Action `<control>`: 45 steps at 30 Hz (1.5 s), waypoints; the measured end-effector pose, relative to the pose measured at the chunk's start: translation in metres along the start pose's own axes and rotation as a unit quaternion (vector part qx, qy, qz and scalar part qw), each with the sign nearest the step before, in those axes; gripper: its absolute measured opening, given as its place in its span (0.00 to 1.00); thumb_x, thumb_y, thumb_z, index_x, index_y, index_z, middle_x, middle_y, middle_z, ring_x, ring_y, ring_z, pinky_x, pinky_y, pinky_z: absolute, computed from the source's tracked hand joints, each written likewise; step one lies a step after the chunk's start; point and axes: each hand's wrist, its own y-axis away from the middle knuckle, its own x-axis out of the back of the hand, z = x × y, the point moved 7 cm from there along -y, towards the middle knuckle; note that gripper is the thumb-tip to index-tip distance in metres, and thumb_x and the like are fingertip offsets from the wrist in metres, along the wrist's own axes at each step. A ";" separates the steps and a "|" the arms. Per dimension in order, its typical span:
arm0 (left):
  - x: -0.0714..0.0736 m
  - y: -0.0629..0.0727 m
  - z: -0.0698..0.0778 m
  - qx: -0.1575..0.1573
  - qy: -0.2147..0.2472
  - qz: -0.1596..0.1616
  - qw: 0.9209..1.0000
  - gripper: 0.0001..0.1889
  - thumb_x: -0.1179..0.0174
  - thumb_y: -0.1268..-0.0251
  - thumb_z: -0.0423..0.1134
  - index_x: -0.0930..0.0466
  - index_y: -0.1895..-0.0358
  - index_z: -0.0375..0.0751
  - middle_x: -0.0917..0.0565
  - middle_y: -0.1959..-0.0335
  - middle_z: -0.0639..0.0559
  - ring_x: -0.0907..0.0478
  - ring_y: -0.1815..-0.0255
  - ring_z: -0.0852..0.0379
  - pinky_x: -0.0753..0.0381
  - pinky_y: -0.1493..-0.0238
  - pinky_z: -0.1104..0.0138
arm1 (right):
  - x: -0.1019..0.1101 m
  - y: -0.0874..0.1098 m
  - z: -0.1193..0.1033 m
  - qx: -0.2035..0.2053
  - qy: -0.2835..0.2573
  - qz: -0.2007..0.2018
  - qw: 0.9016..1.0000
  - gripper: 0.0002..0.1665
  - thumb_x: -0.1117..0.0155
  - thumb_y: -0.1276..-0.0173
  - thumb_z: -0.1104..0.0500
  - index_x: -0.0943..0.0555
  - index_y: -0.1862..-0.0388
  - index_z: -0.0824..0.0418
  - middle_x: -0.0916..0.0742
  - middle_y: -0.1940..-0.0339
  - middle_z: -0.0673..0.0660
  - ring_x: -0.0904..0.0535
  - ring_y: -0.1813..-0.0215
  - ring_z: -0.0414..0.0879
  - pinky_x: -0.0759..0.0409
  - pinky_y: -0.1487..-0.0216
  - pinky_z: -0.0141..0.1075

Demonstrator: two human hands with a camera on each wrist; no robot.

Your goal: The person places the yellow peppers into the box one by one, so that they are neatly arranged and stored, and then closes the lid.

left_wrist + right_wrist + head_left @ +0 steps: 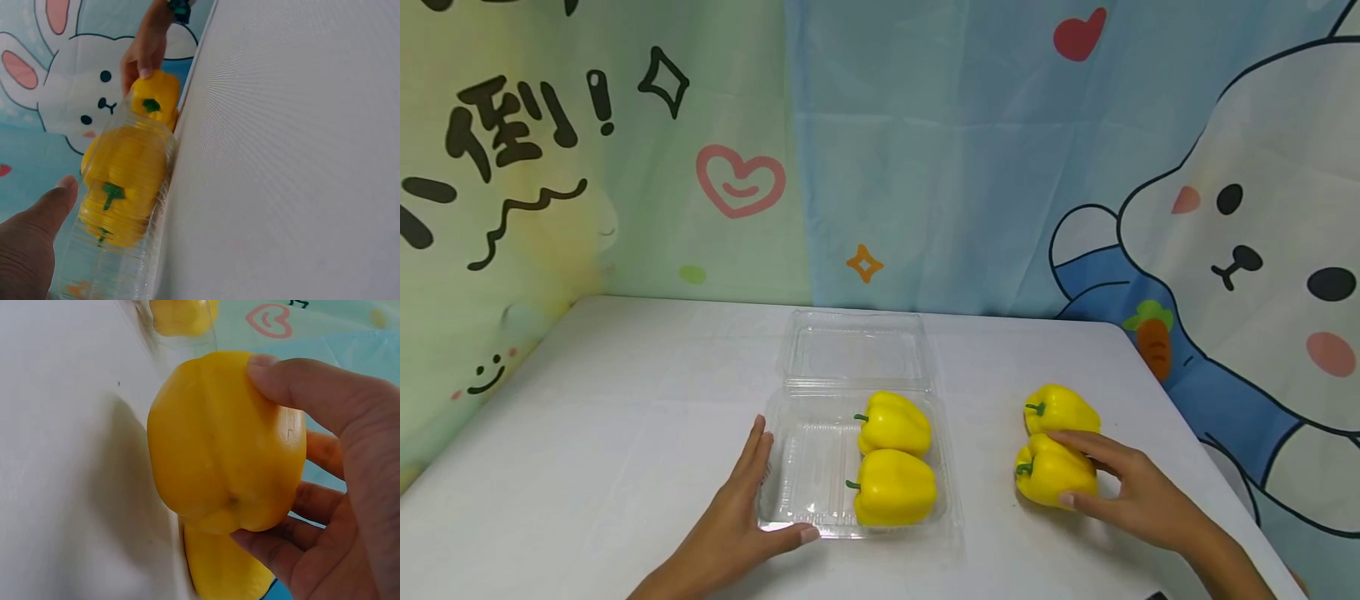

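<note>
My right hand (1123, 492) grips a yellow bell pepper (1051, 472), thumb on the near side and fingers on the far side. In the right wrist view this bell pepper (222, 444) fills the middle, its blossom end toward the camera; whether it touches the table cannot be told. Just behind it lies another yellow bell pepper (1062, 409). My left hand (733, 521) stands at the near left corner of a clear plastic clamshell box (808, 467), thumb and fingers spread along its edges. Two yellow bell peppers, one far (897, 425) and one near (895, 488), lie in the box's right half.
The box's transparent lid (857, 350) lies folded back toward the far table edge. A white table (625, 433) carries everything. Behind it hangs a printed cloth (925, 167) with cartoon figures. A small dark object (1157, 596) shows at the bottom edge.
</note>
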 end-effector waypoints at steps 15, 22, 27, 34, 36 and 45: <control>0.000 -0.001 -0.002 -0.012 0.003 0.007 1.000 0.67 0.25 0.60 0.63 0.56 0.22 0.36 0.64 0.20 0.51 0.57 0.23 0.42 0.46 0.33 0.45 | -0.012 -0.011 -0.023 0.042 -0.015 0.002 0.999 0.36 0.24 0.43 0.55 0.25 0.35 0.56 0.21 0.38 0.55 0.28 0.42 0.31 0.27 0.47 0.25; 0.000 0.000 -0.001 -0.011 0.004 0.005 1.000 0.66 0.25 0.60 0.63 0.57 0.22 0.36 0.66 0.21 0.54 0.58 0.23 0.42 0.46 0.33 0.44 | -0.019 -0.015 -0.025 0.044 -0.015 -0.005 0.999 0.35 0.24 0.42 0.54 0.24 0.35 0.56 0.20 0.38 0.53 0.26 0.42 0.34 0.26 0.47 0.27; 0.000 0.000 -0.001 -0.003 0.004 0.000 1.000 0.67 0.25 0.60 0.64 0.58 0.22 0.37 0.66 0.20 0.52 0.58 0.23 0.42 0.47 0.33 0.45 | -0.022 -0.018 -0.029 0.050 -0.015 -0.004 0.999 0.35 0.25 0.41 0.53 0.25 0.35 0.54 0.20 0.39 0.52 0.26 0.42 0.36 0.26 0.46 0.27; -0.001 0.000 -0.001 -0.007 0.007 0.000 1.000 0.67 0.25 0.60 0.64 0.58 0.22 0.36 0.66 0.20 0.51 0.59 0.23 0.42 0.47 0.33 0.45 | -0.024 -0.020 -0.034 0.061 -0.025 0.000 0.998 0.35 0.25 0.41 0.52 0.24 0.35 0.54 0.20 0.39 0.51 0.26 0.40 0.36 0.27 0.45 0.27; -0.001 0.000 -0.001 -0.006 0.006 -0.001 1.000 0.67 0.25 0.60 0.64 0.58 0.22 0.36 0.66 0.20 0.51 0.59 0.23 0.42 0.47 0.33 0.45 | -0.023 -0.020 -0.036 0.063 -0.026 0.004 0.998 0.35 0.25 0.42 0.52 0.24 0.35 0.53 0.20 0.39 0.51 0.26 0.39 0.37 0.27 0.44 0.27; -0.001 0.000 -0.001 0.001 0.006 -0.006 1.000 0.67 0.26 0.60 0.64 0.58 0.22 0.36 0.66 0.20 0.51 0.59 0.23 0.42 0.47 0.33 0.45 | -0.023 -0.019 -0.046 0.074 -0.026 -0.003 0.997 0.34 0.25 0.41 0.54 0.25 0.34 0.51 0.21 0.38 0.50 0.27 0.39 0.36 0.26 0.44 0.29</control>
